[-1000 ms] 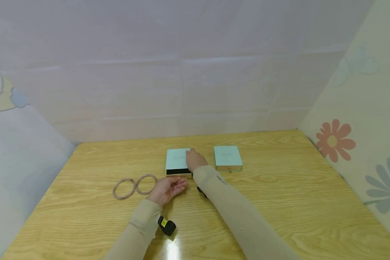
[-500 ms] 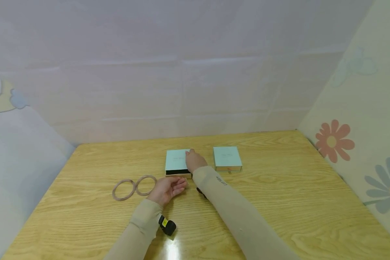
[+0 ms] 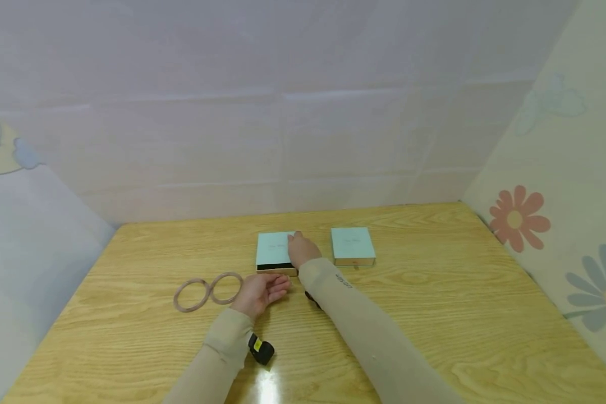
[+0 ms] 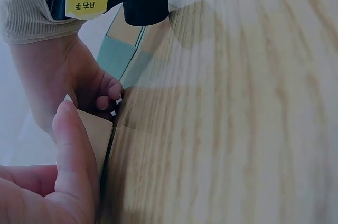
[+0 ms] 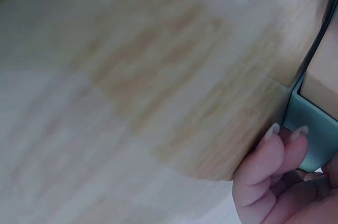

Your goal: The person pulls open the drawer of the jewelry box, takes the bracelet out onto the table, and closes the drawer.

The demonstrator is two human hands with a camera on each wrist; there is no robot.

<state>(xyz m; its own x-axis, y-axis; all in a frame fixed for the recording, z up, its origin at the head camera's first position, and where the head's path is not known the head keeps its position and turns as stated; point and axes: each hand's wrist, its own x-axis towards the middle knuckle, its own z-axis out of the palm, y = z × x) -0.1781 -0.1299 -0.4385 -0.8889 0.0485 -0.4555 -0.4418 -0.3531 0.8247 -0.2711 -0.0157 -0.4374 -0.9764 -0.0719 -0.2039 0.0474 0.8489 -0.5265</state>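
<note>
A pale blue drawer box (image 3: 272, 247) lies flat on the table, its tray slid slightly out at the near side. A strip of black lining shows between sleeve and tan tray front (image 4: 97, 134). My right hand (image 3: 303, 251) grips the sleeve's right side; in the right wrist view its curled fingers (image 5: 264, 166) meet the side wall. At the near side, my left hand (image 3: 258, 293) touches the tray front with fairly straight, relaxed fingers, its thumb (image 4: 72, 150) extended along it. Part of the tray's right end is hidden by the right hand.
Right of the hands sits a second pale blue box (image 3: 353, 244), its tan front fully in. Two thin brownish rings lie left of the left hand, the left ring (image 3: 187, 310) touching the right ring (image 3: 227, 274). The wooden table (image 3: 434, 292) meets a pale backdrop behind.
The black strip has become a little narrower as the tray moved slightly into the sleeve. Both hands hold almost the same places.
</note>
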